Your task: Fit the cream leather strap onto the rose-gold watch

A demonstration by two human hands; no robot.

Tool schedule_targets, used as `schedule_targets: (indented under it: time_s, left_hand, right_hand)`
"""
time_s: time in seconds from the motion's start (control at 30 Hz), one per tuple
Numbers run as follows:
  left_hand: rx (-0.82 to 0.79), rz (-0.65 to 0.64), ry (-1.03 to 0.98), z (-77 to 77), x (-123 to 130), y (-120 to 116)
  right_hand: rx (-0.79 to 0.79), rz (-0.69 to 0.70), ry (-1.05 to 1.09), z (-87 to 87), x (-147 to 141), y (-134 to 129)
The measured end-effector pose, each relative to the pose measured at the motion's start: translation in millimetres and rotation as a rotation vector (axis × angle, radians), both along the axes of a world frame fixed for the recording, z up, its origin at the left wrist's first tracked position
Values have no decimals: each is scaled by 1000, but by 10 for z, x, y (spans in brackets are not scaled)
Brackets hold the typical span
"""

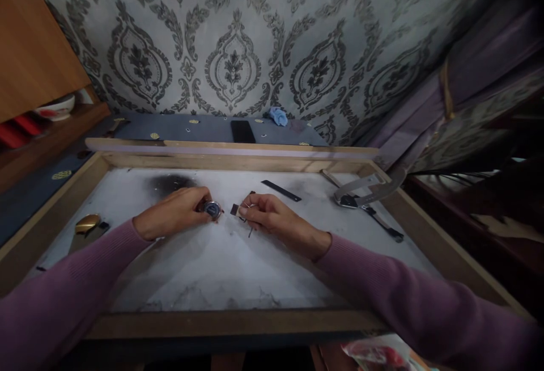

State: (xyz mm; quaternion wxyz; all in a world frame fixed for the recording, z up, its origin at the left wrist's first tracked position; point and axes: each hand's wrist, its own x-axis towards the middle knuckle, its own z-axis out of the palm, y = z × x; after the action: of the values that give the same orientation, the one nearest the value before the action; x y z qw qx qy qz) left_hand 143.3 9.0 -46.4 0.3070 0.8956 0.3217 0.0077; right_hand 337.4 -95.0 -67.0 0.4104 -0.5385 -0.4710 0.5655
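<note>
My left hand (181, 210) is closed around a round watch case (212, 209) with a silver rim and a dark face, just left of the middle of a wood-framed white tray (191, 274). A short gap to the right, my right hand (272, 218) pinches a small dark strap-like piece (235, 209) with a paler part by the fingertips. Thin dark bits show around those fingers, too small to name. Beyond the right hand lies a flat black strip (281, 190). A gold rounded object (87, 223) rests near my left forearm.
At the tray's right side lie a grey metal tool (361, 188) and a dark strap (385, 226). Raised wooden edges (238, 323) border the tray. Behind it, a black phone (242, 131) and blue fabric flower (278, 115) lie on patterned cloth. A wooden cabinet (38, 37) stands left.
</note>
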Motion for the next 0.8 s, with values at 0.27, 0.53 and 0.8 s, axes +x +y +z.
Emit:
schedule_targets:
  time_s: [0.27,0.53,0.8]
  left_hand:
    - [-44,-67,-62,-51,48,-17]
    - [-241,-66,-146,-49,98,-28]
    - [-282,-63,-192,-60,179,-41]
  right_hand:
    - [11,13,5,-93,25,4]
    - [-12,12,81,-123,25,-7]
    - [-12,15,88,-103,41,0]
